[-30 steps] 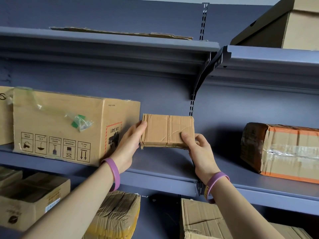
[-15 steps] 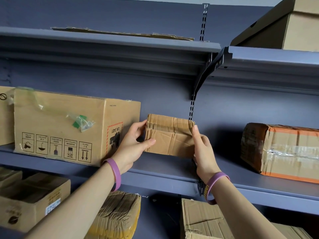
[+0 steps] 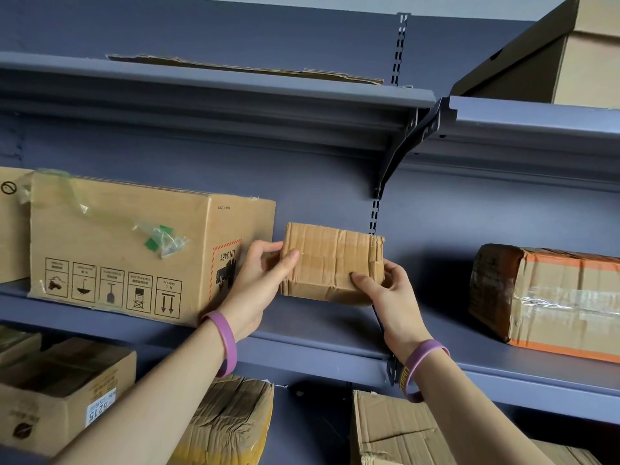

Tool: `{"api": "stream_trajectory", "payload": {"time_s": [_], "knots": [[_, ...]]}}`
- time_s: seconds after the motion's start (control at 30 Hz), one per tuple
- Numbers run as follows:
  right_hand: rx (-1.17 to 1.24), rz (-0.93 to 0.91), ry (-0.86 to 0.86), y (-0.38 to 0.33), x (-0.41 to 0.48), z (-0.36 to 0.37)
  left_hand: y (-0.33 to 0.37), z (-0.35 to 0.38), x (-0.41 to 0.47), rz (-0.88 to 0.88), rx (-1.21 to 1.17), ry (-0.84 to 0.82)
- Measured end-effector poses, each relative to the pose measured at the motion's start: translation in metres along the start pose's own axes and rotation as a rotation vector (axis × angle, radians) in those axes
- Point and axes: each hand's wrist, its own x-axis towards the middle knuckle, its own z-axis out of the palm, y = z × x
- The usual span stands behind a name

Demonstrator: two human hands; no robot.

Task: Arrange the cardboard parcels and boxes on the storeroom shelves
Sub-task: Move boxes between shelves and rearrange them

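**Small parcel [image 3: 332, 260] being set on the middle shelf [image 3: 318, 330]**

Gripped at the left end by the left hand [image 3: 258, 280], thumb across the front face, fingers curled behind. Pinched at the lower right corner by the right hand [image 3: 392, 297], thumb in front, fingers round the back. Between the two, low over the shelf in the gap between the printed box [image 3: 117, 246] and the tape-wrapped parcel [image 3: 553, 297], nearer the box. Resting on the shelf or just clear of it: cannot tell.

Judged as the placing step: brought to its slot, not yet let go. Next, likely: lower the last bit, square the long side to the back panel [image 3: 302, 182], then loosen both grips without tipping it forward.

Against a second ago: rolled about its long edge, with a taller ribbed face now toward the camera in place of the flat broad one; left thumb shifted from the edge onto the front.
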Motion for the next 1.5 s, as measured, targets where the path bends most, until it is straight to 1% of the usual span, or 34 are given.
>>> {"api": "stream_trajectory", "payload": {"time_s": [0.13, 0.2, 0.3, 0.4, 0.6, 0.7, 0.87, 0.97, 1.1, 1.3, 1.43, 1.5], "knots": [[-0.049, -0.05, -0.055, -0.001, -0.001, -0.001, -0.003, 0.001, 0.003, -0.006, -0.041, 0.05], [-0.063, -0.067, -0.062, 0.002, 0.0, -0.002, -0.005, 0.001, 0.004, 0.012, -0.016, 0.063], [-0.046, -0.087, -0.07, 0.004, 0.001, -0.002, -0.007, 0.0, 0.005, 0.038, 0.012, 0.047], [0.03, -0.075, -0.082, 0.002, 0.0, -0.001, -0.006, 0.0, 0.003, 0.064, 0.021, 0.01], [0.082, -0.027, 0.016, -0.003, -0.003, 0.001, -0.007, -0.002, 0.004, 0.081, 0.039, 0.005], [0.148, -0.013, 0.064, -0.003, -0.002, 0.0, -0.007, -0.002, 0.004, 0.078, 0.046, 0.004], [0.161, -0.013, 0.049, 0.0, 0.0, -0.002, -0.005, -0.001, 0.004, 0.061, 0.051, 0.001], [0.144, -0.05, 0.047, 0.003, 0.003, -0.002, -0.001, 0.002, 0.001, 0.057, 0.037, -0.014], [0.123, -0.09, 0.02, 0.008, 0.004, -0.003, -0.001, 0.002, 0.0, 0.052, 0.026, 0.036], [0.153, -0.142, -0.026, 0.004, 0.0, -0.003, -0.004, 0.002, 0.001, 0.046, 0.057, 0.061], [0.22, -0.134, 0.041, 0.0, -0.002, -0.001, -0.004, 0.0, 0.001, 0.056, 0.073, 0.017], [0.219, -0.132, 0.028, -0.002, -0.003, -0.002, -0.002, 0.0, 0.0, 0.083, 0.112, -0.01]]}}
